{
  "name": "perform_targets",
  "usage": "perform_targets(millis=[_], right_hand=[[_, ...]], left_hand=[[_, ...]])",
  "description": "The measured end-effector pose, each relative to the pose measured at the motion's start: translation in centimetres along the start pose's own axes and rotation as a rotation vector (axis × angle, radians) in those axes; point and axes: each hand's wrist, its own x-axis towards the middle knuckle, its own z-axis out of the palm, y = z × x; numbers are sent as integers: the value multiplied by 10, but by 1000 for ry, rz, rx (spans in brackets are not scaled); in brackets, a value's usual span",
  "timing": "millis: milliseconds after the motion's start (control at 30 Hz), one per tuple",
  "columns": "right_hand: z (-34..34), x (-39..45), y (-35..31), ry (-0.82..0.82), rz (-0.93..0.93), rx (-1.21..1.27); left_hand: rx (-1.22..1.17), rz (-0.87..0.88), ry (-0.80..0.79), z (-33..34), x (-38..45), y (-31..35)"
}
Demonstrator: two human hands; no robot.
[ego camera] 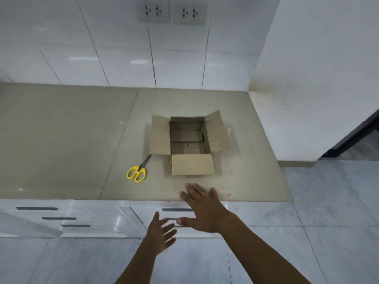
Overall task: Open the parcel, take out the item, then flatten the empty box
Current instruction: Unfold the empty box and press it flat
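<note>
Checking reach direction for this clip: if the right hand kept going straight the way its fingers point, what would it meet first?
Probably the near flap of the open cardboard box; the right hand points at it over bare counter. Height is unclear.

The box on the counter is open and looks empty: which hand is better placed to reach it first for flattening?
The right hand, probably. It is open, over the counter edge, just short of the box. The left hand is lower and farther back, in front of the drawers.

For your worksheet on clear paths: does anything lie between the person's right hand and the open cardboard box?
Nothing visible does. The right hand hovers near the countertop's front edge, bare surface between it and the cardboard box. The yellow scissors lie off to the left.
</note>
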Motion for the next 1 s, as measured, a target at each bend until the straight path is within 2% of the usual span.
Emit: perform_targets(millis=[133, 200, 300, 400, 467, 533, 667, 767, 800, 833, 933, 967, 1000], right_hand=[[-9, -1, -3, -19, 19, 57], [-11, 0, -2, -40, 29, 111], [-12, 2, 1, -63, 29, 145], [-18, 6, 5, -107, 27, 150], [-27, 8, 7, -171, 16, 172], [-43, 7, 8, -238, 2, 239], [-92, -2, 19, -294, -81, 332], [-143, -5, 48, -364, -52, 505], [-159, -5, 60, -336, -22, 623], [-175, -2, 73, -231, 15, 728], [-207, 24, 108, 393, 229, 835], [-213, 38, 116, 554, 331, 817], [-214, 52, 122, 617, 430, 816]], left_hand=[[225, 40, 42, -57, -5, 42], [298, 134, 78, -67, -16, 67], [378, 259, 133, -67, -28, 95], [613, 349, 215, -54, -42, 109], [694, 396, 196, -38, -50, 116], [700, 494, 187, -19, -56, 126], [559, 790, 261, 15, -60, 164], [525, 853, 265, 35, -54, 197], [525, 845, 253, 39, -50, 208], [526, 825, 222, 45, -47, 218], [546, 703, 86, 65, -40, 242], [566, 675, 50, 73, -39, 249], [590, 661, 22, 81, -38, 253]])
